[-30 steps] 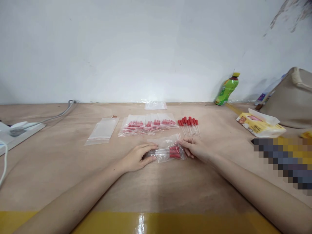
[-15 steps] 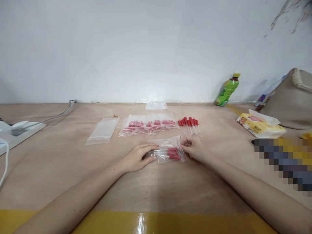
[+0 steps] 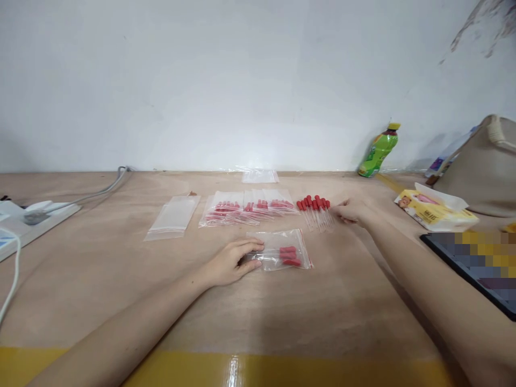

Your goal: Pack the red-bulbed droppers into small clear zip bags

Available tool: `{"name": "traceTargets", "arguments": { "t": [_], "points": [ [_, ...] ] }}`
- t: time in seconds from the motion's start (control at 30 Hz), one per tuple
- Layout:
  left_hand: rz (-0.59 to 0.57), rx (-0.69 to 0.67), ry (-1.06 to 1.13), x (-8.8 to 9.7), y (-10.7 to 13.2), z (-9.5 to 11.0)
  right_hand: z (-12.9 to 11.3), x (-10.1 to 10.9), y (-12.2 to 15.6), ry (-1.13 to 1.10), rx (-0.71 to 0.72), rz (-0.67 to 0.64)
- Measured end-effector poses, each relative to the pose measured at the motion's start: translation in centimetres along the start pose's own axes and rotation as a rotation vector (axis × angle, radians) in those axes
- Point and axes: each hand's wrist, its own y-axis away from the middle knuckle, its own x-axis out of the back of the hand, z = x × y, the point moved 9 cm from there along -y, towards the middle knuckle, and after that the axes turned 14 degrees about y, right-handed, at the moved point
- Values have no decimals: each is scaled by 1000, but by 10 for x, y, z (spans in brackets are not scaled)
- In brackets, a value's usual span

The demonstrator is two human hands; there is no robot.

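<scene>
A clear zip bag with a few red-capped droppers inside lies flat on the wooden table in front of me. My left hand rests on the bag's left end, fingers curled over it and pinning it down. My right hand has reached forward to a loose row of red-capped droppers. Its fingers are bent at the right side of that row; whether they grip a dropper cannot be seen.
Filled bags of droppers lie in a row behind the near bag, with empty zip bags to their left and more at the wall. A green bottle, tissue pack, beige bag, and power strip sit around.
My right hand let go of the bag's right end and moved forward and right to the loose droppers. The bag now lies flat. My left hand stayed on it.
</scene>
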Motion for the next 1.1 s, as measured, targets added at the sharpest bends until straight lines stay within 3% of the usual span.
{"name": "traceTargets", "arguments": {
  "t": [0.1,0.27,0.5,0.63,0.7,0.83,1.1],
  "points": [
    [-3,3,-8,0,0,0,2,-10,-5,154,-106,-82],
    [-4,10,-18,0,0,0,1,-8,-11,249,-187,-81],
    [-4,7,-17,0,0,0,10,11,-7,-17,-125,88],
    [-6,4,-13,0,0,0,-9,19,29,-543,54,266],
    [-4,2,-16,0,0,0,-23,6,51,-736,118,225],
    [-7,14,-24,0,-1,0,-39,-23,82,-869,128,189],
    [-7,30,-38,1,0,-1,-58,-45,101,-985,178,130]
  ]
}}
